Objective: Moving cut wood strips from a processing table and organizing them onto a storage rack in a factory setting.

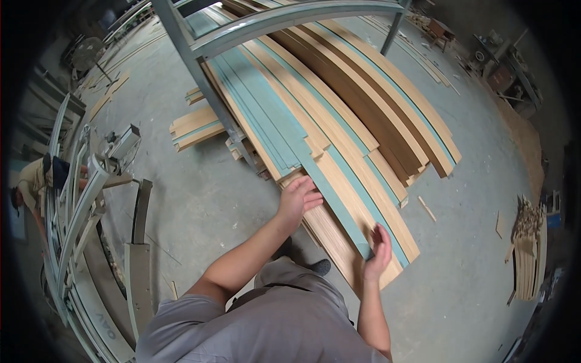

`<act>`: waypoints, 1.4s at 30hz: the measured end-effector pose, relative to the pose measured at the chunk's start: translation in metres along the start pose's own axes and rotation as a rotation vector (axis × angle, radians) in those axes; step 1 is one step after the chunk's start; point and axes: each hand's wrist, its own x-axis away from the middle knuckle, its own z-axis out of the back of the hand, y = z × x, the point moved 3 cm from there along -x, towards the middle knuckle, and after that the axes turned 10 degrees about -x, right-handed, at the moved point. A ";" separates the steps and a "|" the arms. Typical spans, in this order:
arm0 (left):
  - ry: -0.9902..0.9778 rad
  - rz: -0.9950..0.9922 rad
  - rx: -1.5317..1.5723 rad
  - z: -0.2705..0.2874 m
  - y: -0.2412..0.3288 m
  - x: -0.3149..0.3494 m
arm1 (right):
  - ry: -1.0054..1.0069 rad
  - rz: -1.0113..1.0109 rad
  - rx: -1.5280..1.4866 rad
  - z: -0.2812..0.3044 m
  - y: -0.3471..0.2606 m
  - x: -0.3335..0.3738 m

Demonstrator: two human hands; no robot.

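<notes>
Left hand: the left hand (299, 196) lies palm down with fingers spread loosely on the near end of a long teal-faced board (327, 187), touching it, not closed around anything.
Right hand: the right hand (380, 249) is open and stands on edge, its fingers together and pressed against the near end of the same teal-faced board, just beside the light wood-grain plank (339, 242) under it; it pinches nothing.
Board: the teal-faced board lies on top of a low stack of long wood-grain and teal strips (363, 121) on the grey concrete floor (200, 206), running from the near right to the far left.
Frame: a grey metal frame (254, 24) stands over the far part of the stack, with one leg coming down at its left side.
Left side: a grey metal machine with curved rails (85, 206) stands on the left, and another person (30, 181) crouches beyond it.
Offcuts: short wood pieces (193, 127) lie left of the stack; a bundle of thin wood sticks (529, 248) stands far right.
</notes>
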 end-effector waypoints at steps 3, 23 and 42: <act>-0.017 -0.023 -0.063 0.030 -0.007 0.027 | -0.053 -0.028 -0.051 -0.038 0.012 -0.007; 0.942 0.695 -0.286 0.404 -0.255 0.322 | -0.116 0.450 0.621 -0.249 0.070 -0.102; 0.764 0.435 -0.480 0.284 -0.312 0.339 | -0.690 0.223 0.365 -0.048 0.035 0.071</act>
